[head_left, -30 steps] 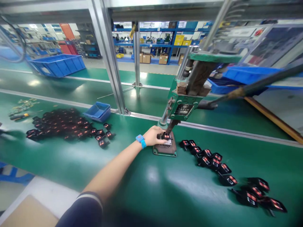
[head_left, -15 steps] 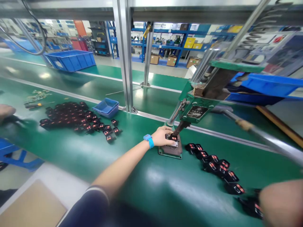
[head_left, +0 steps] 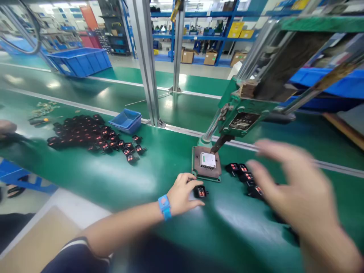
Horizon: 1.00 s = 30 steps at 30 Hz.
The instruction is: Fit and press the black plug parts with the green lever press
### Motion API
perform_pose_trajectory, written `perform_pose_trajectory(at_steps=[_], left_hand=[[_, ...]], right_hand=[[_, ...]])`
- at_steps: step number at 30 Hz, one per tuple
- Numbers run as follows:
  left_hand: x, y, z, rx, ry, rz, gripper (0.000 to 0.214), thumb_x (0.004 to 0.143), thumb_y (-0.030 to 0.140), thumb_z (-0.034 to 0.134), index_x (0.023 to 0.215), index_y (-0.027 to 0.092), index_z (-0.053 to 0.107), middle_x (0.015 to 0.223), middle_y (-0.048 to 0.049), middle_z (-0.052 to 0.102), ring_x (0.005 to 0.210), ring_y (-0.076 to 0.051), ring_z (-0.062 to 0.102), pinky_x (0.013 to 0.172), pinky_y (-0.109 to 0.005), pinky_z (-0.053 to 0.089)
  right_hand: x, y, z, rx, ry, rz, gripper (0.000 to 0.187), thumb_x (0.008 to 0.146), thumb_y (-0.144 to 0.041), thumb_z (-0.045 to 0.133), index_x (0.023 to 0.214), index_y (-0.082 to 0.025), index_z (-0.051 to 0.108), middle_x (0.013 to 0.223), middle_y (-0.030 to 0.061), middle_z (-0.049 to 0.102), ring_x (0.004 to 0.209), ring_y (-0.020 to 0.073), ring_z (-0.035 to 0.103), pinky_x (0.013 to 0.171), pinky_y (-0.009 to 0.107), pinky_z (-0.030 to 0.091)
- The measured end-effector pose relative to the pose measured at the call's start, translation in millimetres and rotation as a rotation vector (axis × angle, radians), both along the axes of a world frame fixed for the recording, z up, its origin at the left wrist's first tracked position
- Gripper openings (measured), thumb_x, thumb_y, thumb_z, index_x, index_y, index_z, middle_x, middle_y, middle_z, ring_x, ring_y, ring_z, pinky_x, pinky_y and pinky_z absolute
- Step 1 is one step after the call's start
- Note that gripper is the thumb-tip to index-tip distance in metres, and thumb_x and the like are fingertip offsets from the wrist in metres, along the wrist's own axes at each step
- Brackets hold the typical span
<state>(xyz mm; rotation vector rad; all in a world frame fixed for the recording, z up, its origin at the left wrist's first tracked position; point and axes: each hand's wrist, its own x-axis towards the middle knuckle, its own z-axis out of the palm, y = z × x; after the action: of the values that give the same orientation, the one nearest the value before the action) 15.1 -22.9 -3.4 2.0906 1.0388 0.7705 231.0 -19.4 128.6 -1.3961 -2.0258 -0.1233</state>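
My left hand lay curled against a light, stiff black part, best taken by its sides, grip unclear; my right hand was open, fingers spread.

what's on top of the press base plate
A white square insert sits on the brownish metal base plate, under the dark ram tip of the green press. Whatever lies beneath the white insert is hidden.

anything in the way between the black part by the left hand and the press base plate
Nothing visible. The black part sits on the green bench mat beside the left hand, with only a little bare mat between it and the metal base plate. The press ram hangs above the plate.
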Motion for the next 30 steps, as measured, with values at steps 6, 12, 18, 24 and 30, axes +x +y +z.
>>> perform_pose_trajectory(at_steps=[6,12,18,24,30], left_hand=[[-4,-8,2.2,-0.073,-0.100,-0.017,0.017,0.076,0.032,0.056,0.083,0.017,0.062,0.079,-0.0047,0.056,0.074,-0.012,0.053,0.069,-0.025,0.047],[-3,-5,3.0,-0.192,-0.175,0.022,0.015,0.078,0.029,0.055,0.078,0.018,0.064,0.077,-0.0037,0.064,0.074,-0.012,0.057,0.072,-0.025,0.048],[-16,8,-1.0,-0.520,-0.215,0.056,0.016,0.069,0.029,0.064,0.066,0.013,0.062,0.080,-0.0052,0.063,0.071,-0.012,0.060,0.068,-0.025,0.050],[-24,4,20.8,-0.165,0.045,0.007,0.046,0.069,0.027,0.062,0.113,0.017,0.051,0.125,-0.0128,0.043,0.110,-0.021,0.046,0.092,-0.036,0.042],[-5,-7,16.5,0.129,0.145,-0.227,0.058,0.068,0.021,0.052,0.124,0.014,0.039,0.133,-0.0136,0.037,0.121,-0.023,0.036,0.100,-0.039,0.034]], right_hand=[[-33,-40,-100.6,-0.538,0.172,0.144,0.017,0.079,-0.024,0.053,0.096,-0.020,0.055,0.080,0.0015,0.054,0.065,0.0097,0.053,0.060,0.022,0.047],[-50,-45,-113.1,-0.540,0.359,0.116,0.011,0.084,-0.022,0.045,0.084,-0.021,0.056,0.084,0.0008,0.055,0.080,0.0106,0.053,0.072,0.023,0.044],[-49,-45,-115.3,-0.537,0.376,0.072,0.012,0.085,-0.022,0.042,0.081,-0.019,0.053,0.083,0.0015,0.055,0.079,0.0118,0.052,0.070,0.023,0.043],[-55,-48,-118.7,-0.432,0.372,0.060,0.007,0.083,-0.018,0.045,0.083,-0.019,0.051,0.081,0.0013,0.054,0.077,0.0109,0.052,0.068,0.023,0.043],[-57,-52,-120.4,-0.311,0.278,0.082,0.012,0.081,-0.009,0.045,0.088,-0.018,0.049,0.084,0.0025,0.053,0.081,0.0117,0.050,0.074,0.027,0.042]])
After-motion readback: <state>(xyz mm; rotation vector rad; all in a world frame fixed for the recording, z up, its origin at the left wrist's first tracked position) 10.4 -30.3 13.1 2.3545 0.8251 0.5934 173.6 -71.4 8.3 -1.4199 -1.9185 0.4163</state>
